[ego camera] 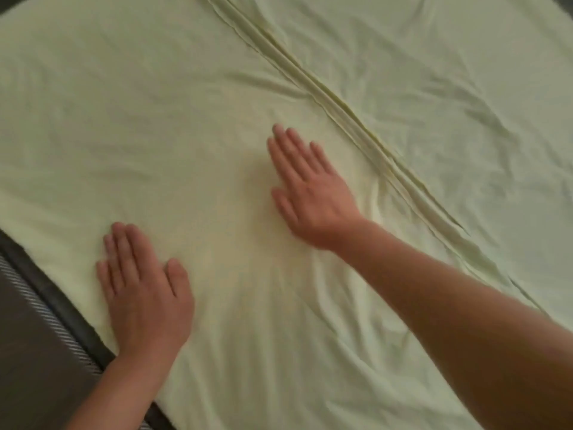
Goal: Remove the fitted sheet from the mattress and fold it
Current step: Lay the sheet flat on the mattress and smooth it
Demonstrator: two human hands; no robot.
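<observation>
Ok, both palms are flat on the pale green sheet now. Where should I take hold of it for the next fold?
Probably the layered edge of the sheet, running diagonally just beyond the right hand. Its stacked hems lie loose on top, so they can be pinched from the right side. The left hand lies flat near the sheet's border by the dark mattress edge and could keep it anchored.

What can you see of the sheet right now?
The fitted sheet is pale yellow-green soft cloth, spread flat and wrinkled. A stack of layered edges runs diagonally across it, so it looks partly folded. The left hand and right hand press flat on it. Its near-left edge lies by dark, striped mattress edging.
</observation>
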